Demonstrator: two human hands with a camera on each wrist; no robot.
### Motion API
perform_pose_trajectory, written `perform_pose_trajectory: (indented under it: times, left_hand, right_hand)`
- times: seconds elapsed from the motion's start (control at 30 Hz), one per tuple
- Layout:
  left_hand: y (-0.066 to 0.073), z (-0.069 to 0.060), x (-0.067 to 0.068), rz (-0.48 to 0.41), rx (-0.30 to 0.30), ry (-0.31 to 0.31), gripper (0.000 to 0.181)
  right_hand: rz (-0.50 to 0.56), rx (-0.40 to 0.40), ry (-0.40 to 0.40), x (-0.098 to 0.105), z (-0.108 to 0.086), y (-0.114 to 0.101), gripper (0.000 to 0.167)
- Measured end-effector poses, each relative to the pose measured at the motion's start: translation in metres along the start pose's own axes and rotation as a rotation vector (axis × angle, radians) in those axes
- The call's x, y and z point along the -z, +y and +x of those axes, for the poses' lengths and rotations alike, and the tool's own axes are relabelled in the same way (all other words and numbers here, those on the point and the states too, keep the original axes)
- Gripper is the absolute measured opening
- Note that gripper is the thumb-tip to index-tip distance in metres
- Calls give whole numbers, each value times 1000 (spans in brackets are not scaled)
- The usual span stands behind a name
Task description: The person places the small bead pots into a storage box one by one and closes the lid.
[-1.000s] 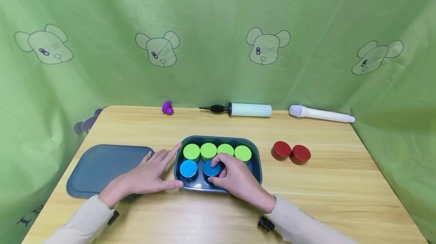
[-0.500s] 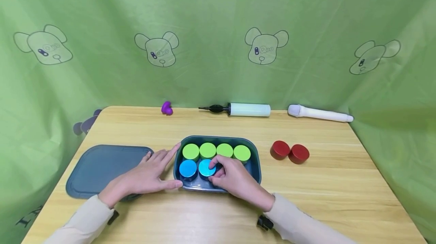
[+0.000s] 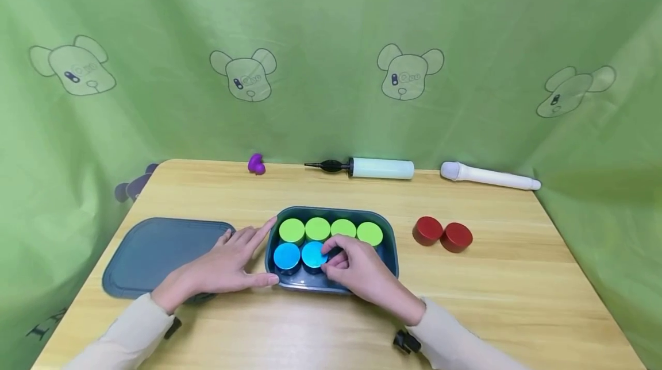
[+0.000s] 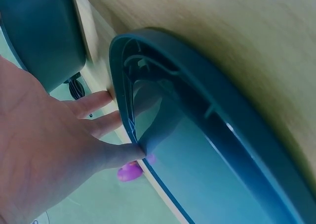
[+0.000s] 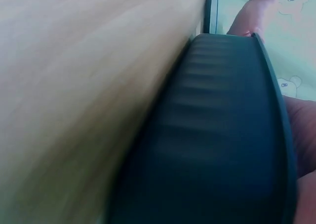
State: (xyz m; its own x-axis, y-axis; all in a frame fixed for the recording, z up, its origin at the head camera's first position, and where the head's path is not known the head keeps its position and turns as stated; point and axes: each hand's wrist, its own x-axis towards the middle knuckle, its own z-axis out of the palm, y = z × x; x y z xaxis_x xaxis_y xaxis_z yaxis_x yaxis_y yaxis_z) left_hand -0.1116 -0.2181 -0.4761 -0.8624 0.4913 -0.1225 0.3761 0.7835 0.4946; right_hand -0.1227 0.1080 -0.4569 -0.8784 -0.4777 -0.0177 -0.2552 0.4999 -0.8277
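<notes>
In the head view a dark teal box holds a back row of several green-topped cylinders and two blue-topped cylinders in front. My right hand reaches over the box's right front. Its index finger and thumb touch the right edge of the right blue-topped cylinder, without clearly gripping it. The left blue-topped cylinder stands beside that one. My left hand has its fingers spread, index and thumb against the box's left side, other fingers by the lid. In the right wrist view the box wall hides the fingertips.
A matching teal lid lies left of the box, partly under my left hand. Two red cylinders sit to the right. Along the back edge lie a purple toy, a hand pump and a white stick-shaped object.
The right blue-topped cylinder has shifted left, close to the other blue one. My right fingers have since slid back from its top to its right edge. The left hand stays put.
</notes>
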Motion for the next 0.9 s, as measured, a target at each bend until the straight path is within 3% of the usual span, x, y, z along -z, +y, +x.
perform_pose_trajectory:
  times: [0.23, 0.4, 0.53, 0.73, 0.9]
  left_hand:
    - [1, 0, 0, 14, -3, 6, 113]
    - [2, -1, 0, 14, -4, 15, 113]
    - [3, -1, -1, 11, -1, 3, 112]
    - [3, 0, 1, 15, 6, -4, 111]
    - [3, 1, 2, 15, 1, -7, 111]
  right_hand:
    - [17, 82, 137, 15, -12, 2, 15]
    - [54, 158, 302, 37, -26, 11, 13]
    - [61, 175, 434, 57, -39, 22, 10]
    - [15, 142, 581, 89, -56, 45, 6]
    - [-12, 14, 640, 113, -72, 67, 9]
